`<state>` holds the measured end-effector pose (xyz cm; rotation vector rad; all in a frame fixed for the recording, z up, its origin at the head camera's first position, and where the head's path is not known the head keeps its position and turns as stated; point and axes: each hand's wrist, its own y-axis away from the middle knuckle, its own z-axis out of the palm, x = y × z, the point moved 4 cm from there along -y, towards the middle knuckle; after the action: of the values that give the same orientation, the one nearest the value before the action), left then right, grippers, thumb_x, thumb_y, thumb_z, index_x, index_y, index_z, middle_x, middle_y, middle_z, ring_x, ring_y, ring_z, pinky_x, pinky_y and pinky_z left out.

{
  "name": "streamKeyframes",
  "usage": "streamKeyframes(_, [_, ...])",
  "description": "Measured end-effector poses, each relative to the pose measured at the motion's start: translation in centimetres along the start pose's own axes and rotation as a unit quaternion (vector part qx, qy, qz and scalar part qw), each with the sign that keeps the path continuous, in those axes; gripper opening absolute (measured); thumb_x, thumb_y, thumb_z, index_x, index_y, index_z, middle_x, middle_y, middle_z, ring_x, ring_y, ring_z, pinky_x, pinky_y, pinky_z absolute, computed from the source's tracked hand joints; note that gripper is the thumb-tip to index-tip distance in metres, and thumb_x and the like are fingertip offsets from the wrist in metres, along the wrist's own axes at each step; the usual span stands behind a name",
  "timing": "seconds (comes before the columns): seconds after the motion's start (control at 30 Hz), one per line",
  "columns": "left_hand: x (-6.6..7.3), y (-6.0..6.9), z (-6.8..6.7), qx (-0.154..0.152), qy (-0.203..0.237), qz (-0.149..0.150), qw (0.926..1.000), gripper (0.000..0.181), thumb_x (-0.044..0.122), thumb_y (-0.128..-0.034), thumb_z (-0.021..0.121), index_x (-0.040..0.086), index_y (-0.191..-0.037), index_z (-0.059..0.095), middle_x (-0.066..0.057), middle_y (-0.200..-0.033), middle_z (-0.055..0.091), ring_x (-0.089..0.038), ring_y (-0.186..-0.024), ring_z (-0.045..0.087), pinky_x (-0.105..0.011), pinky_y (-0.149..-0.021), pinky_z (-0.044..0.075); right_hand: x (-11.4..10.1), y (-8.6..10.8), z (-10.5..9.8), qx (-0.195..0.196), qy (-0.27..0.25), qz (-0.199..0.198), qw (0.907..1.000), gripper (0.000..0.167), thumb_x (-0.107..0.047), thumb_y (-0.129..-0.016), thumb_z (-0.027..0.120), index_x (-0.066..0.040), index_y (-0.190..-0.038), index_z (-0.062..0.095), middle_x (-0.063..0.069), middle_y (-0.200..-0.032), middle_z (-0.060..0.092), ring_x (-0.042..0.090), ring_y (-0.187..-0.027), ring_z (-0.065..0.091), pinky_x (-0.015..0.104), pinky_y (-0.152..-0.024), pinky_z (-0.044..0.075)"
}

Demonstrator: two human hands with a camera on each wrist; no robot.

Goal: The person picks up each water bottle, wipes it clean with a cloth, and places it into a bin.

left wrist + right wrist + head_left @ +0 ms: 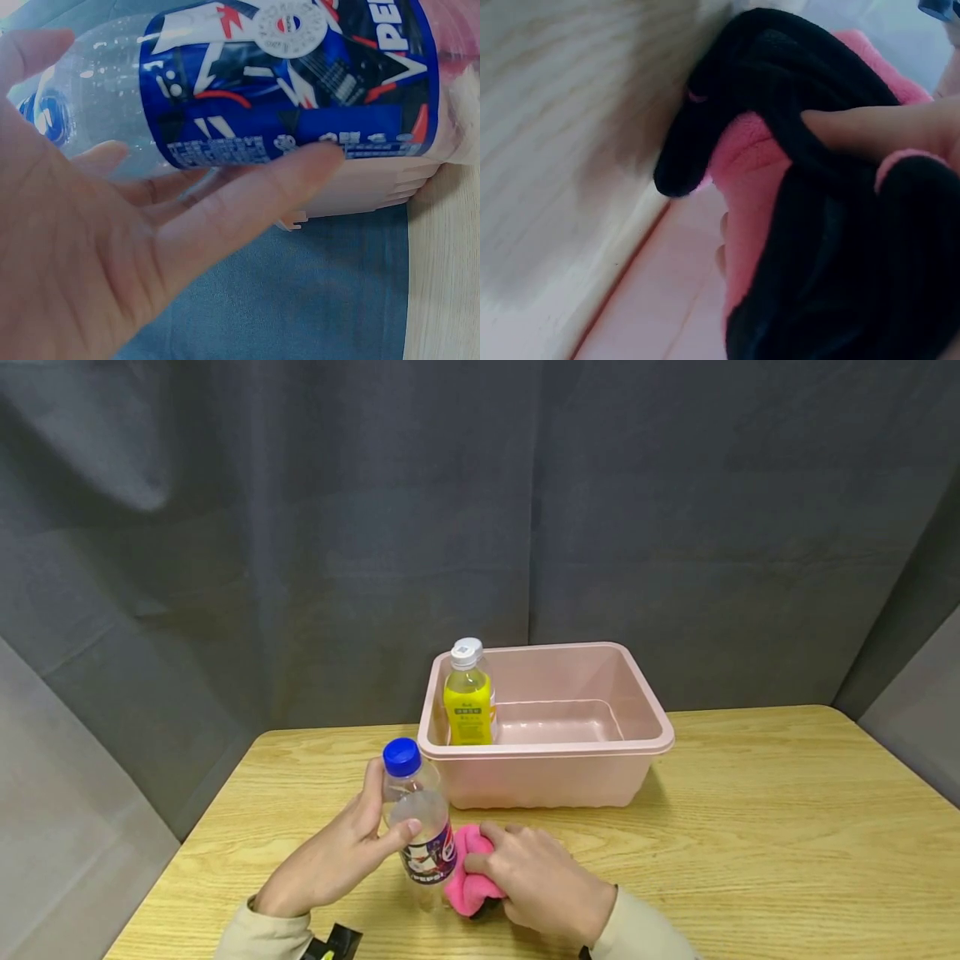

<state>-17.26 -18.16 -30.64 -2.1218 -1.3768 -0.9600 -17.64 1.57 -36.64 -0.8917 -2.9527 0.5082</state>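
In the head view, my left hand (326,864) holds a clear plastic Pepsi bottle (431,858) with a blue cap, thumb in front and fingers behind. The bottle stands slightly tilted over the front of the table. The left wrist view shows its dark blue label (292,90) close up. My right hand (551,881) grips a bunched cloth (474,893), pink on one side and black on the other, beside the bottle's lower part. In the right wrist view the cloth's black side (832,247) faces the camera, and a finger goes into its folds.
Behind the hands stands a pale pink plastic bin (547,749). At its left end is a bottle with a yellow label (470,710) and white cap, partly hiding another white-capped bottle. The wooden table (765,827) reaches a dark grey curtain (675,543) at the back.
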Motion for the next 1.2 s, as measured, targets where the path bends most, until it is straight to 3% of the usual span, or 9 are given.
streamKeyframes(0.17, [0.1,-0.1,0.0,0.006,0.007,0.003,1.0,0.085,0.044,-0.1036,0.053,0.003,-0.156,0.001,-0.027,-0.165,0.004,-0.048,-0.149,0.011,-0.07,-0.113,0.02,0.3,0.0,-1.6,0.022,-0.044,0.004,0.9988,0.041,0.006,-0.072,0.08,-0.021,-0.103,0.073,-0.003,-0.094,0.056,0.008,-0.076,0.05,0.022,-0.064,0.046])
streamKeyframes(0.3, [0.2,-0.2,0.1,0.012,0.013,0.017,0.9997,0.075,0.042,-0.1033,0.054,0.006,-0.153,0.01,-0.027,-0.164,0.015,-0.049,-0.148,0.019,-0.071,-0.111,0.024,0.3,0.1,-3.5,0.11,-0.077,-0.005,0.991,0.044,0.008,-0.074,0.079,-0.022,-0.106,0.073,-0.003,-0.097,0.056,0.01,-0.079,0.052,0.022,-0.067,0.049])
streamKeyframes(0.37, [0.2,-0.3,0.1,0.014,0.013,0.022,0.9996,0.073,0.041,-0.1032,0.054,0.006,-0.151,0.012,-0.027,-0.162,0.019,-0.049,-0.147,0.022,-0.071,-0.11,0.025,0.3,0.2,-4.3,0.17,-0.105,-0.011,0.9798,0.048,0.012,-0.074,0.074,-0.021,-0.108,0.074,-0.002,-0.099,0.058,0.011,-0.08,0.055,0.023,-0.068,0.051])
streamKeyframes(0.5, [0.2,-0.3,0.2,0.017,0.01,0.031,0.9993,0.068,0.041,-0.103,0.054,0.008,-0.148,0.015,-0.027,-0.16,0.024,-0.048,-0.146,0.025,-0.072,-0.109,0.027,0.6,0.3,-5.6,0.275,-0.161,-0.02,0.9476,0.053,0.018,-0.072,0.067,-0.014,-0.112,0.075,0.005,-0.11,0.064,0.018,-0.091,0.063,0.03,-0.076,0.058])
streamKeyframes(0.63, [0.2,-0.3,0.2,0.019,0.007,0.038,0.999,0.064,0.04,-0.1028,0.055,0.01,-0.145,0.018,-0.026,-0.158,0.028,-0.049,-0.145,0.027,-0.074,-0.108,0.028,0.6,0.4,-6.1,0.33,-0.185,-0.021,0.9254,0.049,0.018,-0.072,0.069,-0.009,-0.113,0.075,0.011,-0.116,0.065,0.025,-0.101,0.064,0.04,-0.084,0.059])
streamKeyframes(0.83, [0.2,-0.3,0.2,0.019,0.006,0.042,0.9989,0.063,0.039,-0.1027,0.055,0.011,-0.145,0.018,-0.026,-0.156,0.032,-0.049,-0.144,0.029,-0.075,-0.107,0.028,0.6,0.4,-6.3,0.346,-0.185,-0.026,0.9195,0.051,0.018,-0.071,0.07,-0.008,-0.115,0.074,0.013,-0.116,0.065,0.026,-0.1,0.064,0.042,-0.084,0.059])
streamKeyframes(1.2, [0.2,-0.2,0.1,0.023,-0.001,0.039,0.999,0.066,0.04,-0.1027,0.055,0.008,-0.146,0.017,-0.027,-0.159,0.025,-0.048,-0.146,0.025,-0.073,-0.109,0.026,0.5,0.4,-6.4,0.343,-0.176,-0.038,0.9219,0.05,0.017,-0.073,0.072,-0.009,-0.116,0.074,0.012,-0.116,0.065,0.026,-0.101,0.064,0.042,-0.084,0.059])
